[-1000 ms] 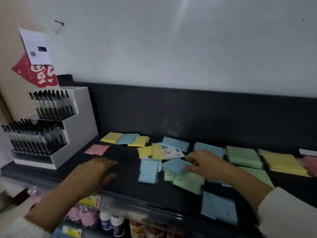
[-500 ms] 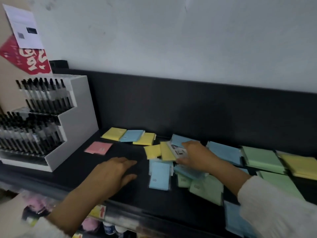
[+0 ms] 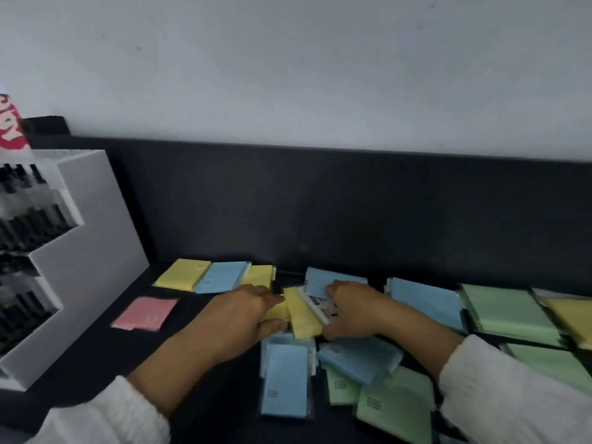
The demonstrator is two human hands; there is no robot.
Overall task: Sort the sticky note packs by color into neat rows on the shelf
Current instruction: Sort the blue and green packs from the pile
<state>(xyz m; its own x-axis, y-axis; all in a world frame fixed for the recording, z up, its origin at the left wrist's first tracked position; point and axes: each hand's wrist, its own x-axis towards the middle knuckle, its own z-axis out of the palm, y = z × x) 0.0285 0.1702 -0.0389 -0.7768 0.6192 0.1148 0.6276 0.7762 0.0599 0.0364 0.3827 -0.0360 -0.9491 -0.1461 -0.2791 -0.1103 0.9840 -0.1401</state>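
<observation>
**Both hands meet on the yellow packs in the middle of the shelf**

The black shelf (image 3: 205, 389) carries the whole mixed collection, and the colours are not yet in rows. At the right, the green packs (image 3: 506, 312) lie in a flat pile beside a yellow pile (image 3: 570, 315) at the edge of the view, which looks like the beginning of sorted groups. A blue pack (image 3: 426, 302) lies just left of the green ones. Near the front edge, blue packs (image 3: 285, 382) and more green packs (image 3: 394, 408) overlap loosely, so I judge this part is not sorted. At the back left, a yellow pack (image 3: 182, 273), a blue one (image 3: 221, 277) and another yellow one (image 3: 258, 275) stand side by side in mixed order. One pink pack (image 3: 145, 313) lies alone near the white pen display (image 3: 93, 235).

The two hands come together over the yellow packs (image 3: 301, 315) in the centre, probably to collect one colour. The left hand (image 3: 237, 318) lies palm down, its fingers curled around the left yellow pack and its thumb under the edge; it seems to hold this pack lightly. The right hand (image 3: 352, 310) is bent at the wrist, with the fingers closed over a white printed pack (image 3: 320, 304) and a blue one behind it. If it really grips or only presses on them, I cannot tell, because the picture is blurred here.
</observation>
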